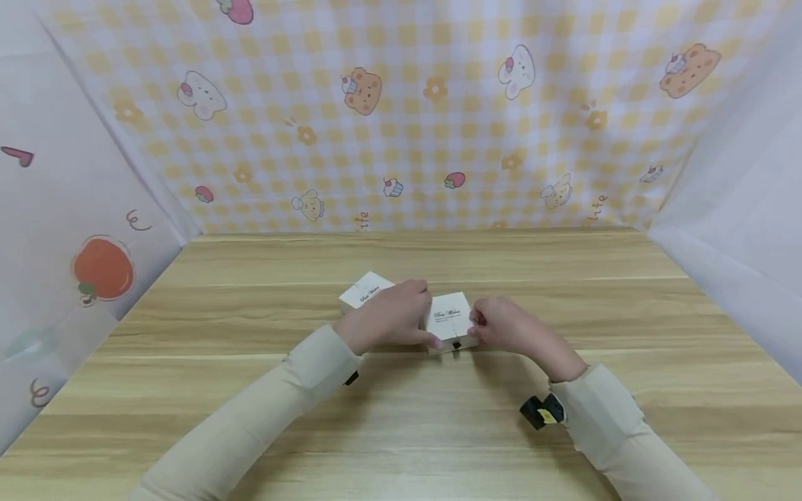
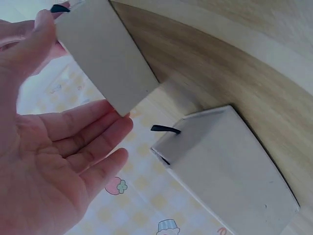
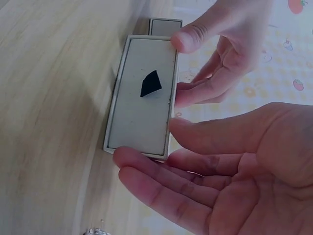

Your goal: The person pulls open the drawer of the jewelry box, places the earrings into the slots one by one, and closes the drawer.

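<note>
A small white gift box [image 1: 450, 314] with dark script on its lid stands on the table between both hands. A black pull tab [image 3: 151, 83] sticks out of its front face. My left hand [image 1: 391, 316] holds the box's left side, thumb at the front corner and fingers farther back. The right hand [image 1: 504, 325] grips the right side, with its thumb and fingers at the near right edge. Behind the left hand is a second white gift box [image 1: 365, 287], partly hidden by that hand. Its own black tab [image 2: 165, 129] shows in the left wrist view.
The wood-grain table [image 1: 401, 431] spreads around the boxes. A yellow checked cloth [image 1: 407, 139] hangs at the back edge, with pale cloth walls [image 1: 739, 209] on both sides. A small shiny item [image 3: 97, 231] touches the bottom border of the right wrist view.
</note>
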The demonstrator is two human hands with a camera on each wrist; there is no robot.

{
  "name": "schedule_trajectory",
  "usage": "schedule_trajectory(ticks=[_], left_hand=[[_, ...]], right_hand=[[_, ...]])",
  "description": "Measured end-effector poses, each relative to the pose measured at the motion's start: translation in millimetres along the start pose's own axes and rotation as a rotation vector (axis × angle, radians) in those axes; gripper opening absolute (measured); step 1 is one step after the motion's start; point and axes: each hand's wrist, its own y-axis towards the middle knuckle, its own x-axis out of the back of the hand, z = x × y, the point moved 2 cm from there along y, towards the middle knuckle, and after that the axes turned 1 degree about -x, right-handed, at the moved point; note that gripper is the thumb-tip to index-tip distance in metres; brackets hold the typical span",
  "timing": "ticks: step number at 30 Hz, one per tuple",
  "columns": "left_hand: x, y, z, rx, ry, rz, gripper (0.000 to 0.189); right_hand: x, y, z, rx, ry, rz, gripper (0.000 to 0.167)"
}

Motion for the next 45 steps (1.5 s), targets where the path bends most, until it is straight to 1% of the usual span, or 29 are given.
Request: schedule_trajectory(ticks=[2, 4, 8, 11, 15, 18, 22, 26, 30, 34, 36, 39, 41, 45], left_hand=[[0.2, -2.5, 0.2, -0.013, 0.003, 0.005, 0.048], [0.9, -5.3, 0.3, -0.018, -0.006, 0.019, 0.046], [2.0, -9.7, 0.0, -0.02, -0.039, 0.042, 0.041], [3.5, -12.1, -2.2, -0.027, -0.033, 0.046, 0.038], [7.2, -16.1, -8.0, -0.024, -0.029, 0.039, 0.026], [8.3, -19.8, -12.0, -0.014, -0.046, 0.015, 0.016], [6.0, -24.1, -17.6, 0.008, -0.035, -0.012, 0.01], [2.0, -27.2, -24.1, 0.057, 0.006, -0.002, 0.012], [-0.7, -31.4, -30.4, 0.071, 0.051, -0.017, 0.013], [-2.4, -35.9, -35.0, 0.059, 0.104, -0.083, 0.012], [-3.7, -38.2, -36.4, 0.054, 0.115, -0.114, 0.013], [-5.2, -41.8, -37.6, 0.055, 0.098, -0.135, 0.015], [-5.9, -43.8, -37.7, 0.06, 0.066, -0.139, 0.016], [-4.5, -46.9, -36.6, 0.084, -0.023, -0.112, 0.019]], right_hand=[[0, -0.8, 1, 0.002, -0.004, 0.003, 0.017], [0, -1.5, 2, -0.009, 0.017, 0.011, 0.022], [-1, -2.5, 3, -0.048, 0.065, 0.029, 0.033], [-2, -2.6, 5, -0.069, 0.059, 0.034, 0.041], [-3, -2.4, 9, -0.084, 0.023, 0.05, 0.041], [-4, -2.8, 13, -0.068, -0.01, 0.065, 0.04], [-6, -2.7, 18, -0.047, -0.058, 0.058, 0.039], [-9, -2.2, 23, -0.073, -0.091, 0.053, 0.04], [-12, -2.6, 27, -0.095, -0.153, 0.051, 0.044], [-13, -3.3, 30, -0.104, -0.2, 0.04, 0.045], [-13, -3.6, 30, -0.114, -0.2, 0.043, 0.045], [-13, -3.4, 30, -0.118, -0.2, 0.061, 0.045], [-14, -3.2, 30, -0.109, -0.204, 0.074, 0.046], [-14, -2.4, 29, -0.083, -0.213, 0.085, 0.05]])
